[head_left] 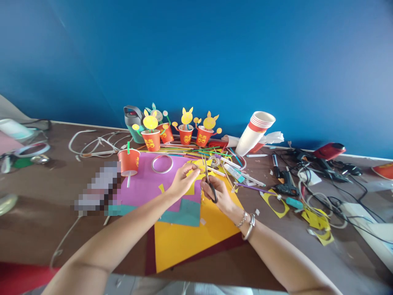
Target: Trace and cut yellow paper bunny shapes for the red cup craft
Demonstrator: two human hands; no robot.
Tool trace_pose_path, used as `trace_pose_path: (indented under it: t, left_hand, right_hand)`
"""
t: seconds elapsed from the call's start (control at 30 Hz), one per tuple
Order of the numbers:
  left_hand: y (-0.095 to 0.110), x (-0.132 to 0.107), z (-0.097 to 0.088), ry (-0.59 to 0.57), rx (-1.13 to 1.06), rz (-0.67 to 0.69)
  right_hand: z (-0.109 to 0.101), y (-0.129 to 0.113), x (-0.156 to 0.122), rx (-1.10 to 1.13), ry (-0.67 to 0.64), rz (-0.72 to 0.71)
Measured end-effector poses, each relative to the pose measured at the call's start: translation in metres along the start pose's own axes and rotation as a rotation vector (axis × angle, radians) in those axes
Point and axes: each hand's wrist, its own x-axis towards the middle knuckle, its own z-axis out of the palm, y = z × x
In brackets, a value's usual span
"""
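Observation:
My right hand [218,193] grips a pair of scissors [208,182] with black handles, blades pointing away from me. My left hand [183,178] pinches a small piece of yellow paper [196,172] just beside the blades. Both hands hover over stacked coloured sheets: a purple sheet [147,184], a teal sheet [184,213] and a large yellow sheet [190,237]. Bracelets circle my right wrist.
Red paper cups with yellow bunny cut-outs [186,131] stand in a row by the blue wall. One red cup [129,160] and a tape ring [162,163] sit on the purple sheet. Stacked cups [254,132], coloured straws, a glue gun [287,184] and cables lie right.

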Motion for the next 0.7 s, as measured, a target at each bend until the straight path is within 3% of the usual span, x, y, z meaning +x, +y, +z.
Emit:
trace_pose_path:
  t: [0.7]
  left_hand:
    - [-0.0005, 0.0051, -0.0102, -0.03, 0.124, 0.081]
  right_hand:
    - [0.0005, -0.0063, -0.0011, -0.011, -0.025, 0.041]
